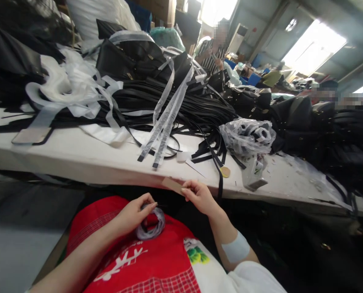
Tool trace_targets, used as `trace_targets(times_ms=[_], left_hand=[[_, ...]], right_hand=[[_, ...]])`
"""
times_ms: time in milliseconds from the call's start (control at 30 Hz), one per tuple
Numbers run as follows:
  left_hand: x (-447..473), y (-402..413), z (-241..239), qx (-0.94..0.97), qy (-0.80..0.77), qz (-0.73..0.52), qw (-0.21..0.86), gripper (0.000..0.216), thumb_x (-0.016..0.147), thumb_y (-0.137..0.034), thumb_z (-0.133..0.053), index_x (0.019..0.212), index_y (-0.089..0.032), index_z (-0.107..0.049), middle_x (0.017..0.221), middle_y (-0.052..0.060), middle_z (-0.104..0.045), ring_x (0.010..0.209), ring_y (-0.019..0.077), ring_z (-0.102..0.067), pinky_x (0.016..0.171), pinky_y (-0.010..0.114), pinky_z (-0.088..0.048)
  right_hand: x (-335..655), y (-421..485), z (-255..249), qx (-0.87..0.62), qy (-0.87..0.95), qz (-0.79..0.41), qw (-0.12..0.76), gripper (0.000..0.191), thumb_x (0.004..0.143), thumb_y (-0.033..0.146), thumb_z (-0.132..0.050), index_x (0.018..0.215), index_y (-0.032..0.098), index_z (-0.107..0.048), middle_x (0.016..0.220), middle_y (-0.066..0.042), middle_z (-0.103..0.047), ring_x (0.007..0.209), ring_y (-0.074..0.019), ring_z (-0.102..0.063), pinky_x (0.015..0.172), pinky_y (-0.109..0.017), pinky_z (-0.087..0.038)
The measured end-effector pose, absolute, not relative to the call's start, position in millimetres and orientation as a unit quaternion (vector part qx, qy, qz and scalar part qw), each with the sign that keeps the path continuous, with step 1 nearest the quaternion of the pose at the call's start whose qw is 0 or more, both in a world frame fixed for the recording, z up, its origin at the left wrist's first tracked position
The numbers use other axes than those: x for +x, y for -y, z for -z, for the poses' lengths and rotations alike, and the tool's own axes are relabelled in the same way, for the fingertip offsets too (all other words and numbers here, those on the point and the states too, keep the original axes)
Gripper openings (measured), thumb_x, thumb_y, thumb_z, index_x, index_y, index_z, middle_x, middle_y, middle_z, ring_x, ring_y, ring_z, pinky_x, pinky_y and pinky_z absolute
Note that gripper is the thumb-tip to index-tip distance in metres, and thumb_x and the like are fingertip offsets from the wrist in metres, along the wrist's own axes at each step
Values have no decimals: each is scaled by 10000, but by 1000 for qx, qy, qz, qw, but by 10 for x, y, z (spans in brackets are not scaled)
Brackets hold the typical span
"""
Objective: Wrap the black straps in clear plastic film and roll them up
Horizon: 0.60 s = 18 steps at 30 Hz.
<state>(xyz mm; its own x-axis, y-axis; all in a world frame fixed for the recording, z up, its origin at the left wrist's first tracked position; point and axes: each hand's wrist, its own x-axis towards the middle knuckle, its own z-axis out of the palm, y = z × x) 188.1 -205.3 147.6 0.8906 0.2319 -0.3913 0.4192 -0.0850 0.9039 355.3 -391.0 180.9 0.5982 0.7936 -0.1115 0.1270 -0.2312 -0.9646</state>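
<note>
My left hand (138, 212) is closed around the edge of a roll of clear tape (152, 228), held low over the red apron (120, 248). Between the thumb and fingers of my right hand (200, 197) is a small flat tan strip (171, 185), pointing left near the table's front edge. The two hands are a little apart. On the table beyond them lie long black straps (181, 101) and two straps wrapped in clear film (169, 126), their black ends towards me.
White plastic film (65, 85) is heaped at the left of the white table (86, 158). To the right lie a plastic bag of rolls (248, 134), a tape dispenser (254, 173) and a yellow disc (225, 171). Black bags (294, 122) are piled further right. Another person (213, 53) stands beyond.
</note>
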Motion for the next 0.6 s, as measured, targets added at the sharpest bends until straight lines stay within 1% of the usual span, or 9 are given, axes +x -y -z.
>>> trace_targets(times_ms=[100, 167, 200, 267, 300, 367, 433, 533, 600], left_hand=[[1866, 2060, -1502, 753, -216, 70, 618, 317, 819, -507, -544, 860, -207, -639, 752, -3, -662, 565, 160, -559, 551, 257, -437], [1845, 2061, -1480, 751, -223, 88, 615, 359, 833, -486, -514, 959, -196, -685, 831, 33, -710, 560, 167, -578, 543, 264, -443], [1834, 2060, -1463, 746, -235, 96, 615, 377, 830, -477, -507, 984, -187, -694, 835, 42, -722, 531, 168, -575, 524, 270, -441], [1815, 2052, -1431, 736, -252, 90, 621, 373, 800, -450, -530, 969, -170, -709, 821, 52, -736, 535, 185, -594, 532, 285, -456], [1809, 2045, -1421, 733, -256, 78, 625, 360, 782, -441, -546, 938, -166, -720, 825, 57, -742, 597, 208, -625, 580, 298, -478], [1807, 2026, -1418, 727, -255, 57, 635, 355, 767, -449, -565, 895, -166, -738, 882, 74, -755, 798, 259, -662, 731, 331, -499], [1814, 2009, -1428, 717, -255, 55, 647, 401, 780, -492, -555, 914, -166, -745, 947, 86, -755, 940, 283, -648, 833, 351, -484], [1825, 2002, -1435, 698, -268, 65, 661, 465, 795, -534, -530, 954, -148, -735, 956, 97, -750, 922, 281, -655, 783, 344, -497], [1826, 2010, -1424, 694, -270, 70, 663, 479, 802, -537, -519, 972, -138, -723, 915, 98, -747, 822, 262, -667, 689, 324, -502]], right_hand=[[3368, 3878, -1928, -679, 358, -391, 508, 249, 872, 336, -575, 1053, 180, -646, 752, -8, -642, 571, -101, -554, 560, -233, -451], [3293, 3863, -1953, -682, 390, -378, 489, 250, 859, 326, -594, 1054, 188, -669, 886, -43, -676, 667, -123, -588, 620, -254, -477], [3268, 3858, -1960, -689, 404, -365, 479, 288, 846, 320, -614, 1100, 191, -656, 914, -47, -676, 698, -130, -591, 635, -256, -479], [3233, 3857, -1984, -694, 432, -353, 455, 429, 845, 293, -618, 1258, 195, -557, 870, -28, -668, 687, -125, -580, 629, -243, -466], [3221, 3858, -2007, -692, 447, -358, 440, 434, 863, 278, -592, 1285, 195, -527, 835, -14, -662, 663, -116, -570, 619, -234, -456], [3197, 3863, -2073, -685, 480, -371, 403, 281, 900, 246, -525, 1168, 198, -592, 798, -1, -664, 646, -106, -570, 623, -223, -441], [3170, 3860, -2148, -704, 508, -350, 352, 134, 890, 244, -539, 934, 201, -658, 797, -2, -682, 662, -111, -583, 628, -221, -424], [3121, 3831, -2221, -764, 521, -277, 261, 91, 822, 288, -632, 780, 208, -649, 685, 9, -666, 575, -116, -552, 562, -235, -362], [3090, 3799, -2233, -789, 526, -236, 212, 112, 787, 311, -664, 741, 212, -640, 627, 10, -643, 536, -121, -531, 539, -248, -322]])
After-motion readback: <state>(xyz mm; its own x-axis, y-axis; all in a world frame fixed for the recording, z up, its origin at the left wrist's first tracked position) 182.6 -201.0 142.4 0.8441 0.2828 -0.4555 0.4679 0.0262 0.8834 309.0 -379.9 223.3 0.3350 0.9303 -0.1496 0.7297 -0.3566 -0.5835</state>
